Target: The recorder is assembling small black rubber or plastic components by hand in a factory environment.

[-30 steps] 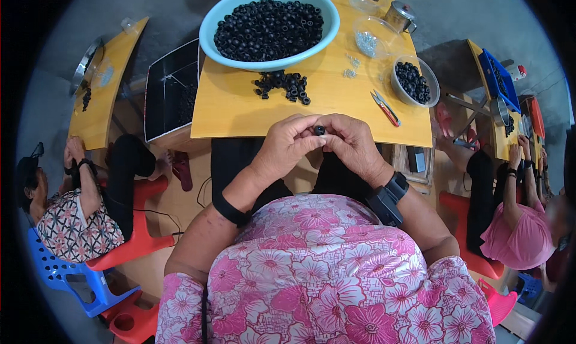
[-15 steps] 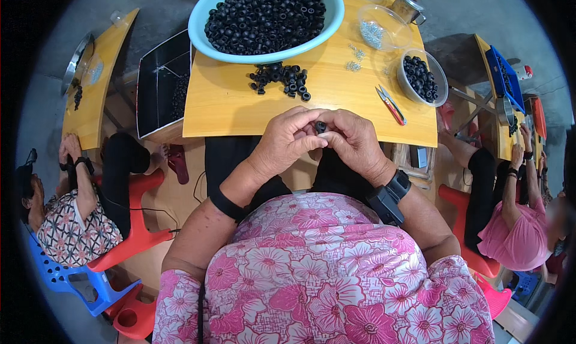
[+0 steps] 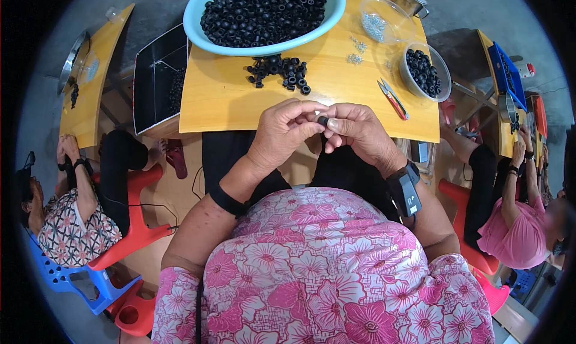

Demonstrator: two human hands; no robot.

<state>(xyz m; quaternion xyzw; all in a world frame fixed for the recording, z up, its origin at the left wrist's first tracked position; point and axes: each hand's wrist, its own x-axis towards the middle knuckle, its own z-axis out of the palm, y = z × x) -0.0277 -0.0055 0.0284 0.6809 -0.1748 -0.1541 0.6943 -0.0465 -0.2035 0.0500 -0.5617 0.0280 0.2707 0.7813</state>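
On the tabletop, a basin heaped with ring-like pieces stands at the back, a loose pile just before it. Right of the pile lie the thread snips, left of a tub holding more pieces. Behind the tub come a bowl and a mug. A carton sits left of the tabletop. Before the pile, one piece is between the left hand and right hand.
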